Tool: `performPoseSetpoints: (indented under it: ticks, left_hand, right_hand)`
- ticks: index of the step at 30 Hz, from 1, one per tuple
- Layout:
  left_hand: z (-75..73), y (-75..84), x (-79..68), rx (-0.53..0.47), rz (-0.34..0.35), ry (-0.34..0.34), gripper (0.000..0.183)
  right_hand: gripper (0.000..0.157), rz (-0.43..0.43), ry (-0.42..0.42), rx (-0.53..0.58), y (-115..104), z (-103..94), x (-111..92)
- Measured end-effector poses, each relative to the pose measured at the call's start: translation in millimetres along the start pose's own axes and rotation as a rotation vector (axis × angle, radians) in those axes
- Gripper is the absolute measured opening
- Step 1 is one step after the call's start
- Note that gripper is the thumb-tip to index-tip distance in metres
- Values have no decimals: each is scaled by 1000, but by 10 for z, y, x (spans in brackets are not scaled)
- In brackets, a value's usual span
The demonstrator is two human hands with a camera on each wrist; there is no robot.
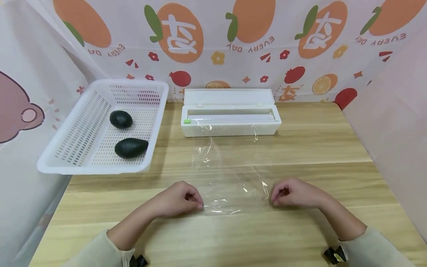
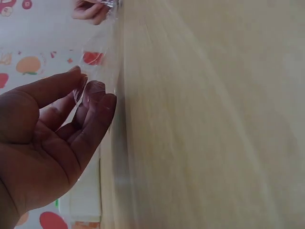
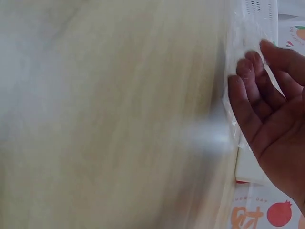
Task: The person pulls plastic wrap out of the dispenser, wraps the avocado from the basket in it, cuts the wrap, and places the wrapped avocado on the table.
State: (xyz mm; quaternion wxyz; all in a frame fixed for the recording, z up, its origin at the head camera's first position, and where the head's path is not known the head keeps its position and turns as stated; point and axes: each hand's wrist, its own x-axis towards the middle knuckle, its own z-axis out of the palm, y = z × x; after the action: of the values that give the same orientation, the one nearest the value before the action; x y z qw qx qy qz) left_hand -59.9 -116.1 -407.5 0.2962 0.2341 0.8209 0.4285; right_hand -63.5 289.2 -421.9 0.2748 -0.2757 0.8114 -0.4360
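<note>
A clear sheet of plastic wrap (image 1: 230,178) stretches from the white wrap dispenser (image 1: 230,128) toward the front of the table. My left hand (image 1: 182,199) pinches its near left corner. In the left wrist view, film shows between the thumb and curled fingers (image 2: 97,95). At the near right corner, my right hand (image 1: 297,193) holds the film with bent fingers. The right wrist view shows the wrap (image 3: 233,95) bunched along those fingertips. The dispenser's lid (image 1: 228,97) stands raised, and a green slider (image 1: 187,121) sits at its left end.
A white perforated basket (image 1: 71,170) stands at the left with two dark green avocados (image 1: 121,119) inside. Wooden tabletop (image 1: 320,148) extends to the right of the dispenser. A fruit-printed cloth (image 1: 200,70) hangs behind the table.
</note>
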Motion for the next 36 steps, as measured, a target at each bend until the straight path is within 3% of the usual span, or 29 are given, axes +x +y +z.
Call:
performPoseSetpoints:
  ticks: [5,8,14,19,21,24,29,33,36]
  left_hand:
    - [-32,-50,-21,53,45,13,3]
    - [-31,-59,-36,35,53,11,7]
    - [-34,-72,-78,-78,29,29,33]
    - [-59,-116,-152,-191,19,33,26]
    - [-74,-131,-184,-203,15,43,24]
    - [-116,-126,-237,-207,17,67,24]
    - [-286,-37,-333,-175,30,167,26]
    - [-534,71,-441,-106,41,311,23]
    - [-787,122,-546,-34,59,454,18]
  right_hand:
    - [5,-75,137,-44,37,51,33]
    - [4,-121,165,-111,43,110,38]
    - [5,-215,172,-297,8,245,21]
    - [18,-351,265,-496,-13,363,5]
    - [21,-345,292,-502,-23,385,-19]
    - [26,-250,317,-482,-32,384,-75]
    - [24,-112,342,-471,19,358,-160]
    - [14,-146,348,-466,75,361,-175]
    - [15,-168,341,-450,101,375,-170]
